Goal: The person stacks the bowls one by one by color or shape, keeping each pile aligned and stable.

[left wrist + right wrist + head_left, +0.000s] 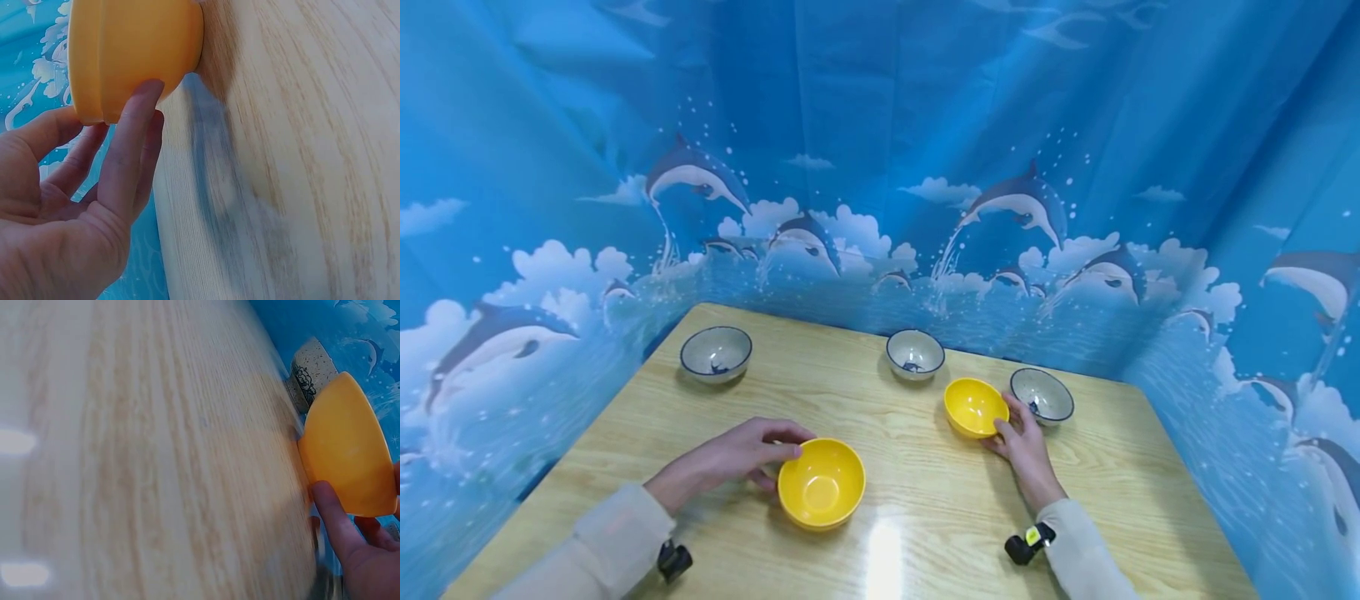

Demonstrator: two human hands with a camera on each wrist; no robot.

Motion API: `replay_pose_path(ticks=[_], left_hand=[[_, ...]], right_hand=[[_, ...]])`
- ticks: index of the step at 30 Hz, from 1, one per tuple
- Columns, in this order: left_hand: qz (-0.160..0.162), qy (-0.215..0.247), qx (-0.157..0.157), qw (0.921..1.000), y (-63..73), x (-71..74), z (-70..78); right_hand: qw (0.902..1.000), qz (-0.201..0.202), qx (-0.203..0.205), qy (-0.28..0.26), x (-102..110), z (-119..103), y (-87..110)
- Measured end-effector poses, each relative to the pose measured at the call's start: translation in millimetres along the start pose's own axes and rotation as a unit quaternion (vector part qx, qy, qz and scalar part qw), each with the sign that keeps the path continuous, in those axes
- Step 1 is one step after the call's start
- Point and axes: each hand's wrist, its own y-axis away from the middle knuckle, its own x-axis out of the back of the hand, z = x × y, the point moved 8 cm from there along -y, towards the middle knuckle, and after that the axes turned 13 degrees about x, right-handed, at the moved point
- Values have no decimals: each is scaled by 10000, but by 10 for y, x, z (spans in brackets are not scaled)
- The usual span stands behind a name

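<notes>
Two yellow bowls are in my hands. My left hand (748,454) pinches the nearer yellow bowl (822,485) by its left rim; in the left wrist view the thumb lies at the rim of that bowl (137,53) and the fingers press its outer wall. Farther right, my right hand (1022,442) pinches the second yellow bowl (976,408) at its right side. The right wrist view shows this bowl (347,450) with a finger against its lower wall near the base, the thumb partly cut off by the frame. Both bowls face up.
Three grey bowls with dark blue rims stand along the table's far part: one at the left (716,354), one in the middle (915,354), and one (1042,396) just behind my right hand. Beyond the wooden table (925,533) hangs a blue dolphin-print curtain (865,125).
</notes>
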Motion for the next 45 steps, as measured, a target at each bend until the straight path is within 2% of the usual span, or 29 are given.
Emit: replay_pose_path(ticks=[5,16,21,28,37,45], left_hand=[[8,22,-16,10000,-4,2,1],[12,0,-8,10000,-8,12,-6],[19,-13,-15,10000,-13,17,-9],[48,1,26,10000,0,11,-9],[27,-11,-13,10000,6,6,-11],[-3,-37,-84,10000,5,8,-4]], right_hand=[[10000,36,-30,-39,9,-15,31],[9995,-92,-56,305,-75,-141,166],[9983,-301,161,468,-159,-222,229],[9976,-475,397,316,-301,-353,323],[9953,-774,432,392,-489,-490,443],[9937,-975,497,239,-636,-599,540]])
